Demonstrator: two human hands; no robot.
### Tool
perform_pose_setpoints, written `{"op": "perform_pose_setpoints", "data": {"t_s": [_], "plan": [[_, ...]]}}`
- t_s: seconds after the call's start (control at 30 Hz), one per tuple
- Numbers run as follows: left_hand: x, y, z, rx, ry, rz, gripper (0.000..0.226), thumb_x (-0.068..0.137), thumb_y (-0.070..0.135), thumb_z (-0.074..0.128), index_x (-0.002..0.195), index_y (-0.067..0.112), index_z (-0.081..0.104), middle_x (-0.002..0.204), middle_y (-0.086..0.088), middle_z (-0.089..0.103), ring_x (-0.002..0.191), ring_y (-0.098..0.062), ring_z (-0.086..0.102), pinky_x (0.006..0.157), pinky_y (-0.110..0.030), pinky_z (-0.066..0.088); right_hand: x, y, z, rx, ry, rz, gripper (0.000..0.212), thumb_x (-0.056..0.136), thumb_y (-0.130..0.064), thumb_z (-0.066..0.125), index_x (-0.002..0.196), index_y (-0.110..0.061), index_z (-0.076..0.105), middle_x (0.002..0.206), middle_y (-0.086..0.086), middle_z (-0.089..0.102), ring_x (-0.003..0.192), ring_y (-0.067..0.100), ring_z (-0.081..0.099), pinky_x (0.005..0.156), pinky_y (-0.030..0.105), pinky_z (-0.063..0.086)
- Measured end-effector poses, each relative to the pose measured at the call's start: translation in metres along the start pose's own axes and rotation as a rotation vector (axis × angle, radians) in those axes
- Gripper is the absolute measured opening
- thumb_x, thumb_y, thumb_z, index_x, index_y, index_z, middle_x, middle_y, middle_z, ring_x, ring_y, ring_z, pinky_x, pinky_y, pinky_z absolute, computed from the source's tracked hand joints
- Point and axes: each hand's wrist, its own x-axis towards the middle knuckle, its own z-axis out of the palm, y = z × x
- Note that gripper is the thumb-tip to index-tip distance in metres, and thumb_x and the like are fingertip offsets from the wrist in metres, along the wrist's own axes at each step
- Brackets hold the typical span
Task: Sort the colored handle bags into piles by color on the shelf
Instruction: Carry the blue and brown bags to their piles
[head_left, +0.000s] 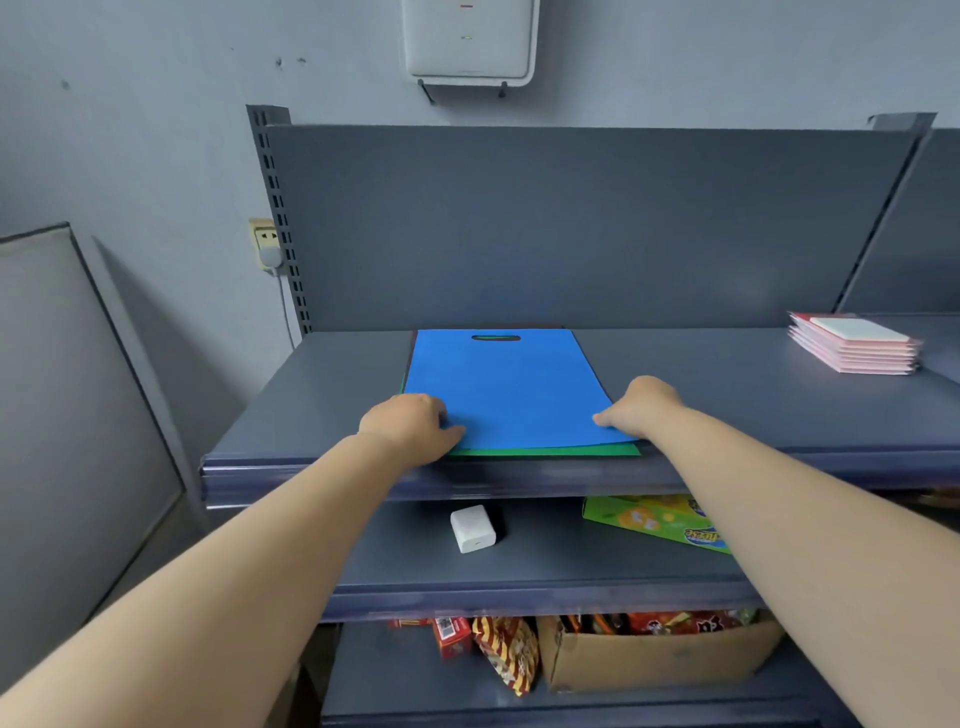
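Panel (62, 405): grey board leaned at far left, beside the shelf unit.
Socket (266, 244): sat on the wall left of the slotted upright, with a white plug and a cable hanging from it.
Top shelf (322, 395): grey metal, with a grey back panel behind it.
Left hand (410, 428): rested on the near left corner of the blue bag, fingers curled over its edge and thumb pointing right on top; it looked like a pinch on the corner, though the fingertips were hidden.
Blue bag (506, 389): lay flat at the middle of the top shelf, topmost of a stack, its cut-out handle at the far end near the back panel.
Green bag (545, 451): lay under the blue one, showing only as a strip along the near edge and a sliver at the left side.
Dark edge: a thin dark line showed along the far and right sides of the stack; what it belonged to could not be told.
Right hand (641, 408): rested on the near right corner of the blue bag, thumb pointing left on top, fingers curled down at the edge in a like pinch.
Pink stack (854, 345): flat pink items piled at the far right of the top shelf, well apart from the bags.
White box (471, 529): stood on the middle shelf.
Green carton (649, 519): lay on the middle shelf, right of the white box.
Cardboard box (649, 657): sat on the bottom shelf, holding snack packets, with more packets just left of it.
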Motion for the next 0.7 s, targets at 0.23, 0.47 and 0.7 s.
{"op": "perform_pose_setpoints", "data": {"t_s": [0.23, 0.47, 0.7], "plan": [[0.008, -0.005, -0.004, -0.086, -0.040, -0.041, 0.035, 0.094, 0.040, 0.049, 0.120, 0.019, 0.059, 0.122, -0.001, 0.058, 0.110, -0.022, 0.052, 0.088, -0.031, 0.046, 0.013, 0.001, -0.013, 0.027, 0.133, -0.002, 0.043, 0.086, -0.024, 0.068, 0.061, -0.010, 0.036, 0.064, 0.004, 0.042, 0.055, 0.017, 0.042, 0.043, 0.025, 0.027], [0.015, -0.018, 0.000, -0.253, 0.037, -0.231, 0.037, 0.078, 0.043, 0.074, 0.096, 0.013, 0.061, 0.099, -0.004, 0.060, 0.092, -0.024, 0.054, 0.073, -0.029, 0.045, 0.021, 0.014, -0.019, 0.017, 0.237, -0.027, 0.038, 0.086, 0.005, 0.050, 0.057, -0.009, 0.031, 0.061, 0.006, 0.035, 0.053, 0.019, 0.033, 0.042, 0.025, 0.021], [0.027, -0.025, 0.000, -0.340, 0.032, -0.404, 0.051, 0.075, 0.036, 0.079, 0.062, 0.010, 0.036, 0.062, -0.005, 0.041, 0.064, -0.025, 0.043, 0.056, -0.027, 0.032, 0.025, 0.025, -0.026, 0.050, 0.276, 0.010, 0.038, 0.083, 0.014, 0.041, 0.057, -0.010, 0.026, 0.060, 0.005, 0.029, 0.051, 0.016, 0.025, 0.042, 0.027, 0.018]]}}
